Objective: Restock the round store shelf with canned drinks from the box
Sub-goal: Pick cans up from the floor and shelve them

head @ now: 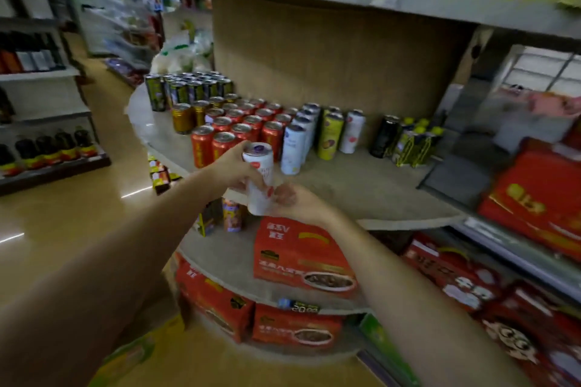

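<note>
Head view shows me both forearms reaching up from the bottom of the frame and meeting at centre, in front of the round shelf (361, 188). My left hand (234, 168) comes in from the lower left, wrist raised, its fingers curled round the upper part of a white can (260, 181). My right hand (297, 199) comes in from the lower right, and its fingertips pinch the lower part of the same can. So both hands have hold of that one can, which stands nearly upright just before the shelf's front edge, not yet set down.

Counting what stands on the shelf, from left of centre to right: a cluster of dark cans (188, 88), too blurred and overlapped for me to count; three gold cans (183, 118) that I can make out; a block of red cans (248, 127), well over a dozen, exact number unclear; white cans (294, 148) in a short row, about four, plus one more (352, 130) farther right; two yellow cans (330, 135); one black can (384, 135); and a small group of yellow-capped packs (415, 143).

One red carton (301, 258) sits on the tier below, under my right wrist, and two more red cartons (251, 314) sit below that.
</note>
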The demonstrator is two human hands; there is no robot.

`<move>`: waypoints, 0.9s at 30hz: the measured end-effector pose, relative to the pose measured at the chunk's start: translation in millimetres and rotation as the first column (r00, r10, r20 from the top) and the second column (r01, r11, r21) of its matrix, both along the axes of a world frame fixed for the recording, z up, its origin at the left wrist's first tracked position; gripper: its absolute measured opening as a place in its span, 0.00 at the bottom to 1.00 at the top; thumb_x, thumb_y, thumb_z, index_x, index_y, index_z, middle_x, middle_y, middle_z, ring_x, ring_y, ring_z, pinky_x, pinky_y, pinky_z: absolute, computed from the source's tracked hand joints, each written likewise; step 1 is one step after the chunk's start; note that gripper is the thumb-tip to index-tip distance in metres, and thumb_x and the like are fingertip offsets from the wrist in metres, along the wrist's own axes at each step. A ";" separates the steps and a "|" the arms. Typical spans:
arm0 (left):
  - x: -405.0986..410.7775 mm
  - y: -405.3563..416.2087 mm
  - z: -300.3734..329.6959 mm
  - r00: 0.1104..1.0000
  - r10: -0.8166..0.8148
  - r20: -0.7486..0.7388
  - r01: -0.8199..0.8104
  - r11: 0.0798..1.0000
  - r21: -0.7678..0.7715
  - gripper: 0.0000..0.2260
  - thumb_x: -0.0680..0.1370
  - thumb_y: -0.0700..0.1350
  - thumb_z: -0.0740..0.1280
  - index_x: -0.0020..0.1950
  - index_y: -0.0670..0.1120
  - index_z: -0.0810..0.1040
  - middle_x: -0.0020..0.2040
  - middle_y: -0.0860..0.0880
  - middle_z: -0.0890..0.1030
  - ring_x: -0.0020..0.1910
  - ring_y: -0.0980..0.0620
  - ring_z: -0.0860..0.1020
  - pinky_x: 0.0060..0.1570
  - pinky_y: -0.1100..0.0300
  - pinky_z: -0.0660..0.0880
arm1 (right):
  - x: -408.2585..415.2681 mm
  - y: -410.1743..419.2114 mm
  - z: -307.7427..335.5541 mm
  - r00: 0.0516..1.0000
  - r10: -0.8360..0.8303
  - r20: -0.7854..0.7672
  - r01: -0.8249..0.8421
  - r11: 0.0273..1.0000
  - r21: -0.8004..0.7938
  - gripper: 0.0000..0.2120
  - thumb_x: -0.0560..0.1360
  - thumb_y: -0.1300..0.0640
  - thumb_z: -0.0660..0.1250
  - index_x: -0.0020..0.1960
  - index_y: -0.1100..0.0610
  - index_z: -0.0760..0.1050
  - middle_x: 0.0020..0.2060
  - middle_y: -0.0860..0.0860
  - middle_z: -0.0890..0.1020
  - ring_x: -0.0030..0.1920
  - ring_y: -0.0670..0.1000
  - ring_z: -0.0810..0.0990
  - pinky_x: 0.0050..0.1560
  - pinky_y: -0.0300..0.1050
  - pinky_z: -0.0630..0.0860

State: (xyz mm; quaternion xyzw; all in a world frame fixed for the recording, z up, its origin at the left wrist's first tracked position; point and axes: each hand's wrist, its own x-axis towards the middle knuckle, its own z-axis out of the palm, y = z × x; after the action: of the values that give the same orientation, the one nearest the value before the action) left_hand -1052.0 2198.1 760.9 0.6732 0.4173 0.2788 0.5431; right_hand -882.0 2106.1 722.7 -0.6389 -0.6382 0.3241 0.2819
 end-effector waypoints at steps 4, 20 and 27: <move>28.9 -5.7 14.9 0.980 -0.197 -0.011 0.198 0.979 0.055 0.35 0.56 0.33 0.81 0.59 0.50 0.73 0.53 0.41 0.83 0.53 0.43 0.82 0.53 0.42 0.79 | 12.3 -15.1 -5.4 0.985 -0.116 -0.125 0.126 0.989 0.074 0.16 0.71 0.63 0.76 0.54 0.54 0.73 0.44 0.42 0.78 0.36 0.29 0.77 0.37 0.25 0.70; 147.7 17.2 13.9 0.851 -0.384 -0.359 0.523 0.688 0.503 0.22 0.64 0.46 0.81 0.56 0.50 0.80 0.51 0.54 0.81 0.51 0.57 0.79 0.51 0.63 0.77 | 64.6 -32.6 -22.8 0.736 -0.676 0.023 0.670 0.733 0.111 0.26 0.62 0.47 0.80 0.51 0.54 0.70 0.47 0.49 0.80 0.46 0.50 0.80 0.41 0.46 0.78; 215.0 50.1 -3.0 0.840 -0.322 -0.437 0.536 0.625 0.567 0.24 0.67 0.41 0.78 0.62 0.45 0.79 0.57 0.50 0.82 0.57 0.54 0.78 0.56 0.59 0.76 | 123.8 25.6 -40.4 0.688 -0.725 -0.037 0.725 0.684 0.075 0.28 0.64 0.50 0.80 0.58 0.56 0.72 0.53 0.52 0.81 0.49 0.51 0.80 0.46 0.46 0.77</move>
State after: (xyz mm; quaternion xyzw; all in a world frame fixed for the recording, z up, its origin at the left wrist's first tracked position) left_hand -837.0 2248.2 757.9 0.9358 0.1891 0.1668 0.2462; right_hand -758.2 2131.7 682.3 -0.8260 -0.3462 0.1609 0.4147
